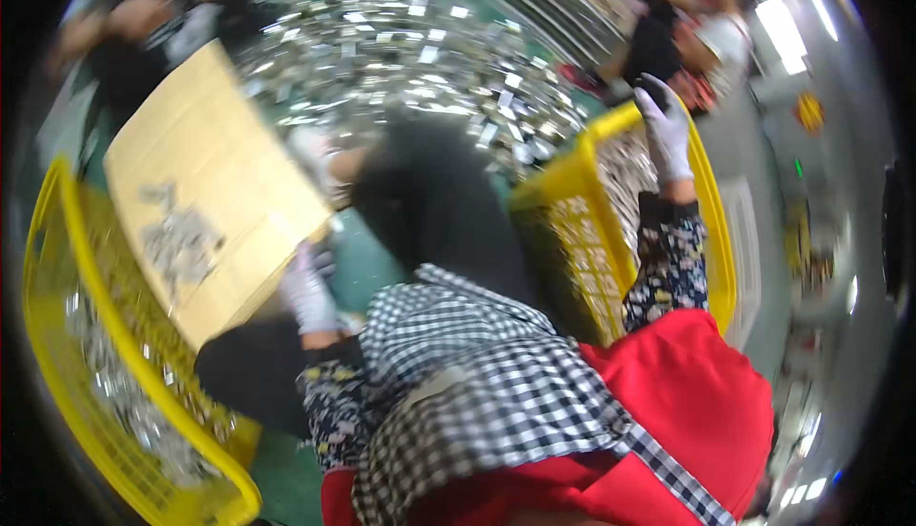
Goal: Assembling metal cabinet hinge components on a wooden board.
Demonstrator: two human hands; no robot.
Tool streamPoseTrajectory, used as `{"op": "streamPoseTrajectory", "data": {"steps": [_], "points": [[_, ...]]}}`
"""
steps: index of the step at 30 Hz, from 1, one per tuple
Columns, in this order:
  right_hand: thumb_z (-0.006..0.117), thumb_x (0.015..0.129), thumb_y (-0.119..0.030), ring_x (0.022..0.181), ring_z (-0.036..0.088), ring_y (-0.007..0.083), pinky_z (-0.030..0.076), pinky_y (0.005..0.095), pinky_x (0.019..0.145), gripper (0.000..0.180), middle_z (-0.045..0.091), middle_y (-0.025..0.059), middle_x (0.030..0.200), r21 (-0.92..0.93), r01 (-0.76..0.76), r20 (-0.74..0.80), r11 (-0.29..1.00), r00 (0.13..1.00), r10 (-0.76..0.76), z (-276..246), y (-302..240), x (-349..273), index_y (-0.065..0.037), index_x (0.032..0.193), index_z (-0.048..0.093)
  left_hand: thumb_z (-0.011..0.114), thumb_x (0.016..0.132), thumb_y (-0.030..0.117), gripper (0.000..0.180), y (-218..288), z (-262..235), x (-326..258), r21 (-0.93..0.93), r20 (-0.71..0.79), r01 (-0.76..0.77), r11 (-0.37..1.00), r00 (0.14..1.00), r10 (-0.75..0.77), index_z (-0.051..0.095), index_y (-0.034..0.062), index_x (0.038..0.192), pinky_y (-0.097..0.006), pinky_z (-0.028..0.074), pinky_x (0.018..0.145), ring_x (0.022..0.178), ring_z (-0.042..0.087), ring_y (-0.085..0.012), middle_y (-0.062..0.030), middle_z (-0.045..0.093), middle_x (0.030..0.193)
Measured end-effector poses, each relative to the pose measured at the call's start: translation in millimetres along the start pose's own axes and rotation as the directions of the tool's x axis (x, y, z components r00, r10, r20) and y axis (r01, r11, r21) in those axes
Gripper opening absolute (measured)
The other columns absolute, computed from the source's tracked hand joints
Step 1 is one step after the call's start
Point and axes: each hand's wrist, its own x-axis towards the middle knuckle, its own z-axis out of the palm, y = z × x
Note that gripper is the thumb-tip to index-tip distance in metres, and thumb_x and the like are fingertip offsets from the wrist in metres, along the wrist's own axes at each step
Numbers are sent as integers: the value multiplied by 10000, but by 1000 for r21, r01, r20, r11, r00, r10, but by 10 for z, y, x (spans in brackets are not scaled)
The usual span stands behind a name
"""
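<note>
My left hand [309, 299], in a white glove, pinches the near right edge of a tan cardboard sheet [229, 182]. A small cluster of flat silvery metal pieces [181, 244] lies on the sheet, which tilts over the left basket. On my right, my other gloved hand [668, 135], with dark fingertips, reaches up over the far end of a yellow plastic basket [563, 192]. Its fingers look stretched out beside the rim, with nothing seen in them. Thin grey metal pieces [620, 178] fill that basket below the hand. Motion blurs the picture.
A large heap of shiny metal pieces [410, 49] spreads on the green surface ahead. Another yellow basket [124, 335] with metal pieces stands at left. A co-worker's gloved hand [194, 31] is by the sheet's far edge; another person [701, 39] sits at far right.
</note>
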Motion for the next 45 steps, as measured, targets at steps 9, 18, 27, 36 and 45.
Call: {"op": "streamPoseTrajectory", "data": {"steps": [9,18,27,36,45], "points": [[636,673,-442,1052,430,223,369,324,834,711,466,125,1163,-246,-792,392,559,447,804,-490,2134,-923,-4,1185,411,514,837,356,308,19,-259,112,57,90,60,997,994,-65,532,51,797,-176,284,442,479,374,-59,25,449,597],[731,543,-444,1164,354,294,296,327,955,1100,340,240,1265,-200,-764,455,613,482,749,503,2238,-859,72,1302,125,512,851,284,219,207,-378,54,7,53,83,996,995,-84,492,79,775,-182,296,447,517,360,-55,32,406,624],[621,668,-420,1140,389,329,335,349,930,798,419,239,1202,-336,-460,706,822,455,544,784,2825,-1460,-46,1284,278,516,848,291,241,165,-302,-1,-20,28,43,999,999,-42,479,72,754,-181,299,445,509,348,-57,41,370,595],[516,777,-334,897,502,244,405,311,748,421,538,162,974,-593,-345,468,728,588,660,947,2538,-1426,-43,1078,474,566,819,282,255,138,-401,49,-78,37,38,996,999,-35,518,32,823,-187,334,464,535,406,-72,2,450,676],[611,642,-159,662,541,204,447,297,621,374,586,92,748,-36,-728,-6,685,685,728,-184,2190,-1160,-12,973,517,545,817,343,322,75,-253,66,30,42,-33,999,999,31,547,22,794,-192,319,445,493,420,-75,0,482,607]]}}
